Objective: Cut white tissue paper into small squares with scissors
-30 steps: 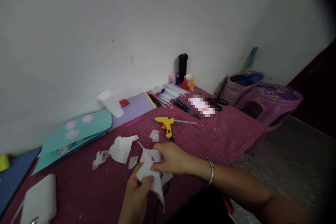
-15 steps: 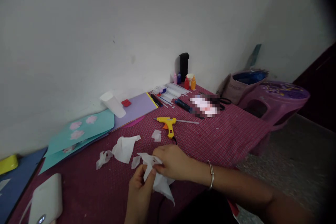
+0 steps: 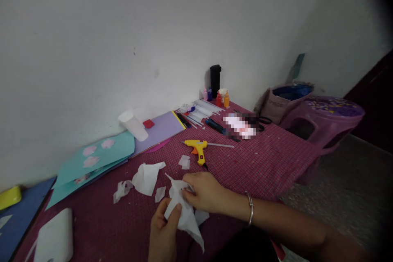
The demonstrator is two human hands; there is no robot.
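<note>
Grip: left hand [image 3: 163, 229] and right hand [image 3: 204, 190] each pinch tissue [image 3: 186, 217], closed on its edges.
Tissue: between both hands, over the bench [image 3: 245, 161], nearer than the glue gun [image 3: 198, 146].
Risk: uneven pull could rip it; looks thin.
Red bottle [image 3: 219, 100]: probably paint inside.
Cup [image 3: 222, 91]: behind it; contents hidden.
Bag [image 3: 272, 104]: blue stuff [image 3: 291, 91] inside.

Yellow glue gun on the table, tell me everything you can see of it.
The yellow glue gun looks plastic, with an orange trigger, a red switch on its handle and a narrow nozzle pointing left in the picture. A pale stick juts from its back, and a dark cord leaves the handle's end. It lies on its side on the checked tablecloth, beyond the right hand, untouched. I cannot tell whether it is on.
</note>
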